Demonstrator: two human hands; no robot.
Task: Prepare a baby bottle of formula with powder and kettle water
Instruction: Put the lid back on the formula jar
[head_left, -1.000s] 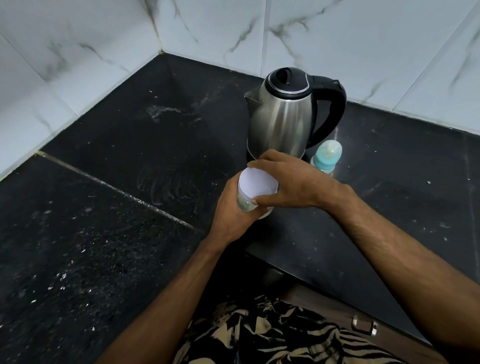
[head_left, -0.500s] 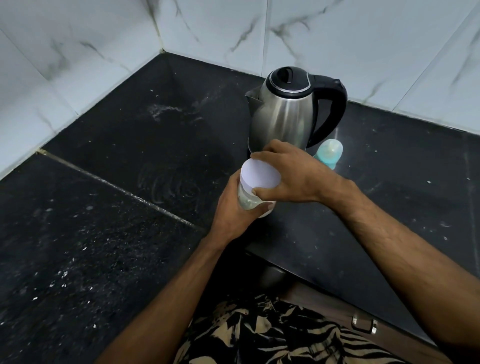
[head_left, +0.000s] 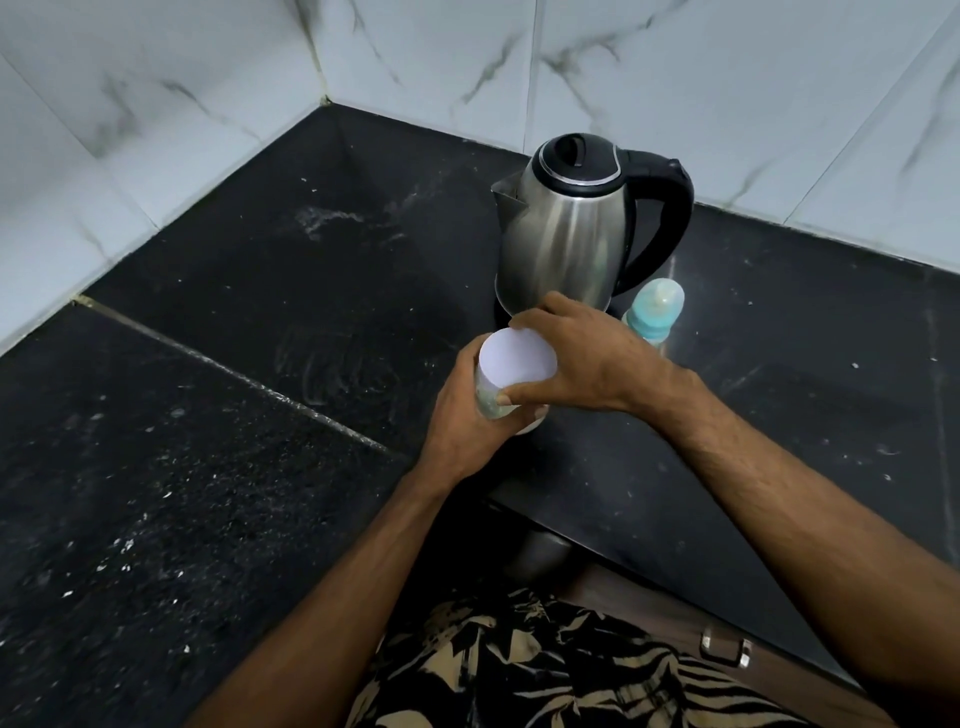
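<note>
Jar (head_left: 493, 402) in L hand (head_left: 462, 431), R hand (head_left: 587, 364) gripping lid (head_left: 517, 358)

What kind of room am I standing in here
Most likely a home kitchen corner. A black stone countertop meets marble-look wall tiles, a steel electric kettle stands on it, and a baby bottle sits beside the kettle.

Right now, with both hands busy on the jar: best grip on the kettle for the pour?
Take the kettle by its black loop handle, coming from the right. The handle arches off the right side, clear of the steel body, and the spout faces left, opposite it. The baby bottle stands close below the handle, so approach from above it.
</note>
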